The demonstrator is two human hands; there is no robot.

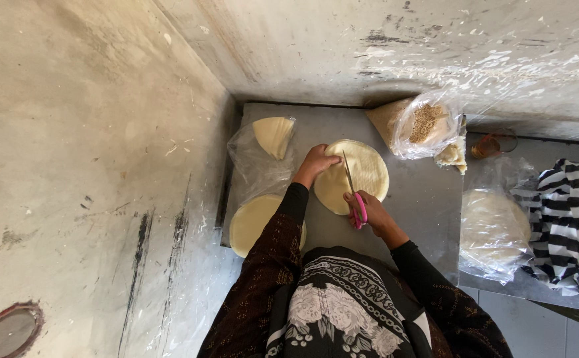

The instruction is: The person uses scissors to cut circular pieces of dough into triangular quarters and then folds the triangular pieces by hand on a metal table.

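A grey metal desk point(428, 199) sits pushed into the corner of two worn concrete walls, and everything here can be placed from the round stack of thin pale dough sheets point(369, 174) lying flat at its middle. Well to the right of that stack hangs a black-and-white striped cloth point(568, 219), with a clear bag of more round sheets point(493, 229) between them. To the stack's lower left lies a second round pile point(253, 222), partly under a loose plastic bag, and beyond it, toward the wall, a wedge-shaped bundle of cut pieces point(274, 134), apparently set aside. Behind the stack, to the right, a clear bag of brownish grains point(425, 122) leans near the wall. The left hand point(316, 163) presses flat on the stack's left edge, seemingly to keep it from shifting. The right hand point(369, 211) is closed around pink-handled scissors point(354, 195), their blades lying across the stack's middle.
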